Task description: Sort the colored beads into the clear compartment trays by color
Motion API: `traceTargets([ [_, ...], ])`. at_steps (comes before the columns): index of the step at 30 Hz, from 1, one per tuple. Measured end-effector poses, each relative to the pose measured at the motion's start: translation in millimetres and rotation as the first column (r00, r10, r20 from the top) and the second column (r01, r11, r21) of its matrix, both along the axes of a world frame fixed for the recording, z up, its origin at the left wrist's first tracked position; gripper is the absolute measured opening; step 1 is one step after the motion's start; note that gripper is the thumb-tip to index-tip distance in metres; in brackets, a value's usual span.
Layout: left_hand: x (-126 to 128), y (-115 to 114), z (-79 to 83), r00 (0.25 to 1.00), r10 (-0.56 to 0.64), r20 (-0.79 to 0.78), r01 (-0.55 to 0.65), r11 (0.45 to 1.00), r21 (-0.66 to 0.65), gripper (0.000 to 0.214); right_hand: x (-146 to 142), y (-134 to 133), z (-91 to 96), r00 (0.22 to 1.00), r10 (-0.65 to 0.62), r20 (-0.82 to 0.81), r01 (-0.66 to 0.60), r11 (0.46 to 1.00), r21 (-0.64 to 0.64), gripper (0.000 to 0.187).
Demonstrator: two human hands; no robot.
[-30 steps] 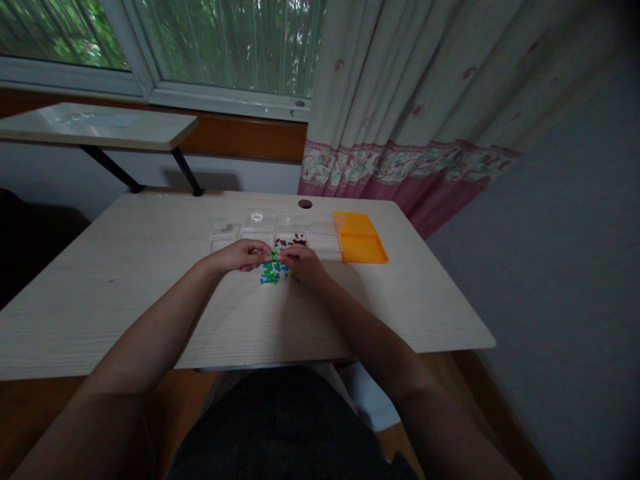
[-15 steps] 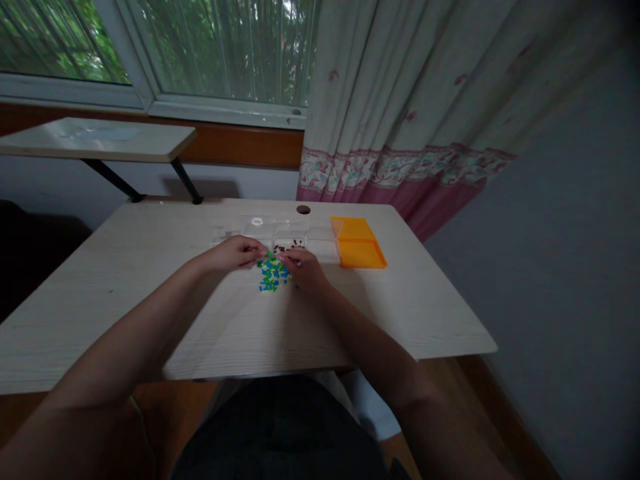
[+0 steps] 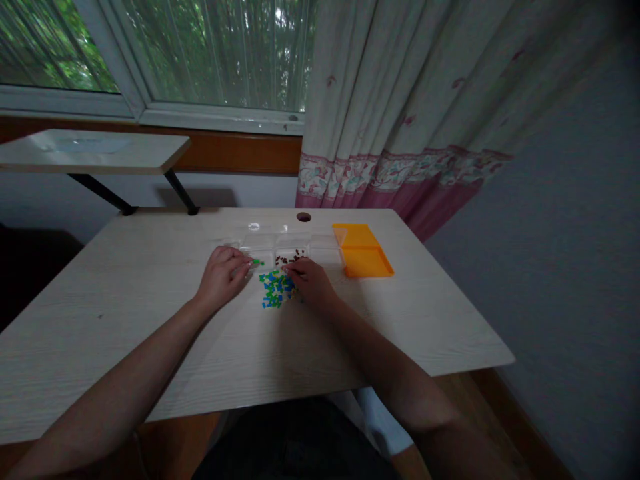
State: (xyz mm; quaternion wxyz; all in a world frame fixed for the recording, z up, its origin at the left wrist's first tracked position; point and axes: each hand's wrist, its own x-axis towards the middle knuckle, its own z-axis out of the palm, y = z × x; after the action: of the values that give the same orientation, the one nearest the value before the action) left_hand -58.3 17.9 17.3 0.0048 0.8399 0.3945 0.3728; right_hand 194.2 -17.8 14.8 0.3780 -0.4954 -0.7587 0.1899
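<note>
A small heap of green and blue beads (image 3: pixel 275 289) lies on the pale wooden table (image 3: pixel 150 313), between my two hands. My left hand (image 3: pixel 223 275) rests palm down left of the heap, its fingertips pinched at a single green bead (image 3: pixel 257 262) over a compartment of the clear divided box (image 3: pixel 280 247). My right hand (image 3: pixel 309 281) lies right of the heap, fingers curled with the tips at the heap's upper edge. I cannot make out what those fingers hold, if anything. One compartment holds several dark brown beads (image 3: pixel 291 257).
An orange lid or tray (image 3: pixel 363 260) lies right of the clear box. A cable hole (image 3: pixel 303 217) sits near the table's far edge. A second small table (image 3: pixel 95 150), a window and a curtain (image 3: pixel 400 107) stand behind.
My left hand has moved left and away from the right hand, carrying a green bead over the clear box. The camera has tilted, so the table sits lower in view.
</note>
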Motion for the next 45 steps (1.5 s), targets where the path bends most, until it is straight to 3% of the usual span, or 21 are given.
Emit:
traceTargets([
  [5,2,-1,-1.9,0.998,0.023,0.055,-0.024,1.0,0.013,0.016,1,-2,-0.5,0.987,0.031,0.159,-0.05,0.993,0.111,0.015],
  [12,5,-4,-2.0,0.997,0.007,0.077,-0.006,1.0,-0.006,0.013,3,-8,7.1,0.945,0.142,0.296,-0.189,0.972,0.138,0.012],
  [16,5,-7,0.8,0.997,0.012,0.08,-0.01,1.0,-0.018,0.014,6,-14,16.7,0.91,0.192,0.368,-0.241,0.966,0.091,0.008],
  [24,5,-8,0.2,0.994,0.028,0.106,-0.025,0.999,-0.03,0.012,5,-27,31.3,0.843,0.256,0.473,-0.283,0.959,-0.014,0.02],
  [32,5,-8,-0.9,0.991,0.036,0.13,-0.028,0.998,-0.063,0.012,0,-25,20.7,0.84,0.244,0.485,-0.293,0.956,0.028,0.025],
  [45,7,-9,1.8,0.992,0.032,0.121,-0.026,0.998,-0.053,0.013,-11,-25,5.4,0.877,0.191,0.44,-0.253,0.963,0.087,0.016],
])
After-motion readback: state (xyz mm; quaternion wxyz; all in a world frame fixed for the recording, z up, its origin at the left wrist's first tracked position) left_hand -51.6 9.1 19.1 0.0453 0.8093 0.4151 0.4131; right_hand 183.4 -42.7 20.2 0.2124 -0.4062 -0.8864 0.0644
